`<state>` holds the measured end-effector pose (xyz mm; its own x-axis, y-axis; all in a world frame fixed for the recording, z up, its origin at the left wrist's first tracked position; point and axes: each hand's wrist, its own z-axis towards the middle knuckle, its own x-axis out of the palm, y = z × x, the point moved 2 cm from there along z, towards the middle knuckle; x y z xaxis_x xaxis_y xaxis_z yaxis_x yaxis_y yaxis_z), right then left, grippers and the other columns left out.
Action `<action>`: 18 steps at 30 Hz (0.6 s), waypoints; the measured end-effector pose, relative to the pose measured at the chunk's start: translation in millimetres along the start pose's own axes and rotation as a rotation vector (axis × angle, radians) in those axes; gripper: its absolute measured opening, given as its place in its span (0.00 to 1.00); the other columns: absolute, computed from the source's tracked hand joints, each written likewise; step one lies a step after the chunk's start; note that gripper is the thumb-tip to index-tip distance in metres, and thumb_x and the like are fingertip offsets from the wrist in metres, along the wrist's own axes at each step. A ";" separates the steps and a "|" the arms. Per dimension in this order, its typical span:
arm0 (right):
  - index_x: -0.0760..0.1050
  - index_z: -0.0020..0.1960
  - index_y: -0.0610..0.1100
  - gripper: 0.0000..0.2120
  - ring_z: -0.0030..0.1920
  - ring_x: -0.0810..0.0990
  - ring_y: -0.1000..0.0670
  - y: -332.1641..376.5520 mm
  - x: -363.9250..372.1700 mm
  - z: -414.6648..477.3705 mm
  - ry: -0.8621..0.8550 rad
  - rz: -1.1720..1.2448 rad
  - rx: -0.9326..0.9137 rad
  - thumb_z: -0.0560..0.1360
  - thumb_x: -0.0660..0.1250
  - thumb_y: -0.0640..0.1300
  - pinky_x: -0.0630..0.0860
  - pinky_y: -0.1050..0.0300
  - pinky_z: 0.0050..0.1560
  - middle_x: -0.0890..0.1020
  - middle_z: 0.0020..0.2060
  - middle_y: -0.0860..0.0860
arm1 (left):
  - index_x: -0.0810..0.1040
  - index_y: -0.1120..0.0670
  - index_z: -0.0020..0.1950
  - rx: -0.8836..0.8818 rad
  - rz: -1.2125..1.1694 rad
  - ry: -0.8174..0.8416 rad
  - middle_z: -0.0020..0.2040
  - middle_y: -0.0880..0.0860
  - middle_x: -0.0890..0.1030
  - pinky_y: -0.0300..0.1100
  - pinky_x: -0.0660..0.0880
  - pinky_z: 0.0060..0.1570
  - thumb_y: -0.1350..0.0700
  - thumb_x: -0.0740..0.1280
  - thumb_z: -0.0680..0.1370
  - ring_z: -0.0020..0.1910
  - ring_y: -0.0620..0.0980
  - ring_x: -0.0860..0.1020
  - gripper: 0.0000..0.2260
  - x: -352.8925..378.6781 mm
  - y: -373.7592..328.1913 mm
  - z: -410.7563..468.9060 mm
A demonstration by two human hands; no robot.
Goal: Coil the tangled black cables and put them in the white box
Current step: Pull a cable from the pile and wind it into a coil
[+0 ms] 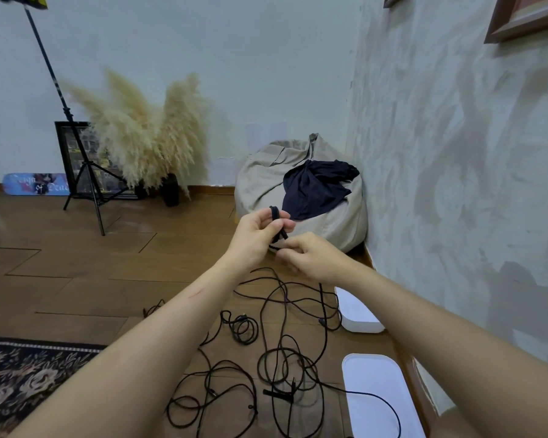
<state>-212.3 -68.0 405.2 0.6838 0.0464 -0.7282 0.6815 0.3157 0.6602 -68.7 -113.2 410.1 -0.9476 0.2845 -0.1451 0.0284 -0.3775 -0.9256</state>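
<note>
**Pinching a small cable coil above the floor**

A small coil of black cable [277,224] was held in the left hand [260,237], grip closed around it. Its loose end was pinched by the right hand [310,257]. The tangled cables [266,358] were spread over the floor [92,270] beside the white box [358,314].

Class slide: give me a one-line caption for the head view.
Both hands, left hand and right hand, wind a black cable coil above tangled cables beside the white box.

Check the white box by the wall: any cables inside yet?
Cannot tell. The white box shows only its outside; its interior is hidden. Black cables sprawl tangled on the floor.
</note>
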 end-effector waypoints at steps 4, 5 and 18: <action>0.80 0.39 0.48 0.11 0.31 0.70 0.54 -1.1 -21.2 -5.0 -0.028 0.062 -0.001 0.80 0.67 0.45 0.67 0.55 0.37 0.74 0.29 0.50 | 0.81 0.59 0.59 -0.001 0.194 0.112 0.50 0.52 0.86 0.42 0.78 0.59 0.64 0.63 0.84 0.51 0.44 0.83 0.08 -4.6 7.1 -0.5; 0.81 0.41 0.48 0.10 0.33 0.72 0.54 -1.1 -26.2 -5.7 -0.042 0.059 -0.026 0.80 0.67 0.44 0.68 0.55 0.38 0.76 0.31 0.48 | 0.81 0.59 0.59 0.008 0.223 0.171 0.50 0.51 0.85 0.42 0.78 0.59 0.64 0.63 0.84 0.51 0.43 0.83 0.08 -2.7 6.6 -1.7; 0.85 0.47 0.45 0.04 0.37 0.80 0.61 -6.8 -51.0 -14.5 -0.333 0.141 -0.177 0.78 0.71 0.41 0.71 0.70 0.41 0.84 0.35 0.54 | 0.79 0.57 0.65 -0.192 -0.167 0.462 0.44 0.50 0.79 0.47 0.74 0.66 0.62 0.55 0.87 0.57 0.51 0.81 0.14 17.3 -5.3 -12.4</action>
<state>-255.6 -58.7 435.3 0.8343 -0.1995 -0.5139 0.5394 0.4880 0.6863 -81.4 -95.3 408.2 -0.7061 0.7024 -0.0893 -0.0120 -0.1379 -0.9904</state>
